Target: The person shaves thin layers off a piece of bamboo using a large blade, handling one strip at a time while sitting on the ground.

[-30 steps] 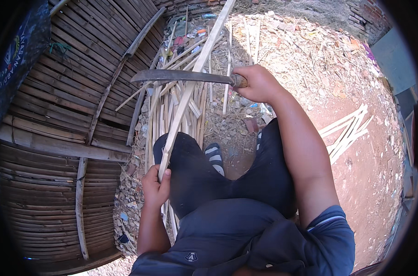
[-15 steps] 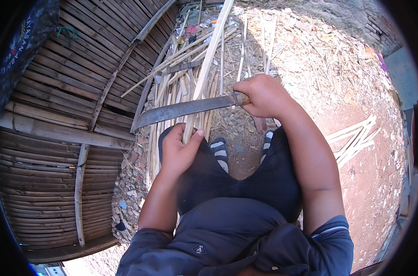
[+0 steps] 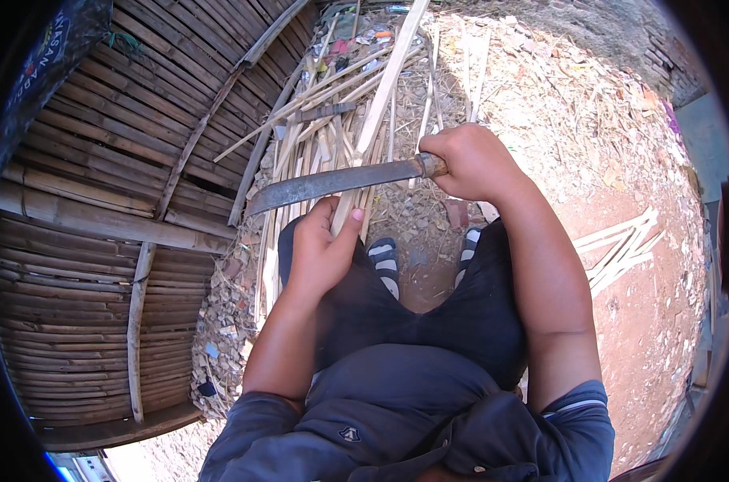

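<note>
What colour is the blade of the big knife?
Dull grey with darker patches; the knife blade shows best in the head view.

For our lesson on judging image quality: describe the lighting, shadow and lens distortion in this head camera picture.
Head view: hard sunlight bleaches the littered ground; the woven bamboo wall lies in shade; fisheye bends its poles toward the dark rim; the machete blade, right hand and left hand on the bamboo strip look sharp.
</note>
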A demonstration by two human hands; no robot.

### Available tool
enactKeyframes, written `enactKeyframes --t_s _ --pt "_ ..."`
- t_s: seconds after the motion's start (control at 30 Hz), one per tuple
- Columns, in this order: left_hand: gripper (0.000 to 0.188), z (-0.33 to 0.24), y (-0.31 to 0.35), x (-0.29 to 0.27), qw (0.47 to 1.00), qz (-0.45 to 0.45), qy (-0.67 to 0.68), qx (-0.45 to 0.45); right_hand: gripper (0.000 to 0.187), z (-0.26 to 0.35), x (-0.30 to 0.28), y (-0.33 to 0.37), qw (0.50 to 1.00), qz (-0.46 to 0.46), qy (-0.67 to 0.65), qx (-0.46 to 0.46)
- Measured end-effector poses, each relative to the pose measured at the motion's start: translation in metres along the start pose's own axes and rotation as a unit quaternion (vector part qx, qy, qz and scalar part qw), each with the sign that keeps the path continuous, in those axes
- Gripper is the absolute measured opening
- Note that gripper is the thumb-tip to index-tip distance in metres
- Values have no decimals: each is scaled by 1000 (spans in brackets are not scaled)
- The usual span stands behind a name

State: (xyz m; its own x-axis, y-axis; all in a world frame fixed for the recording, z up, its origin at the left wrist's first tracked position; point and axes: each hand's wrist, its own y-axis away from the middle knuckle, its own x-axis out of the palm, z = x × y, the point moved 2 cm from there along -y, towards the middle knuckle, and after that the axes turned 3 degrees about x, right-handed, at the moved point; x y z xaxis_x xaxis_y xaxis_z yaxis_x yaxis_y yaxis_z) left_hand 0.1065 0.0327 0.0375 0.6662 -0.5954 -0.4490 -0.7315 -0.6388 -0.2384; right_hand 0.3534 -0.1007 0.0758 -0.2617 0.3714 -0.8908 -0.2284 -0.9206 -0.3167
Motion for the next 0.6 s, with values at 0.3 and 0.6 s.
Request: enactKeyframes --t_s 0.3,0.6 --pt "24 -17 -2 2 974 58 129 -178 21 5 1 1 1000 -1 3 -3" --pt "24 -26 -1 14 978 46 153 -134 22 3 -1 0 1000 7 4 -7"
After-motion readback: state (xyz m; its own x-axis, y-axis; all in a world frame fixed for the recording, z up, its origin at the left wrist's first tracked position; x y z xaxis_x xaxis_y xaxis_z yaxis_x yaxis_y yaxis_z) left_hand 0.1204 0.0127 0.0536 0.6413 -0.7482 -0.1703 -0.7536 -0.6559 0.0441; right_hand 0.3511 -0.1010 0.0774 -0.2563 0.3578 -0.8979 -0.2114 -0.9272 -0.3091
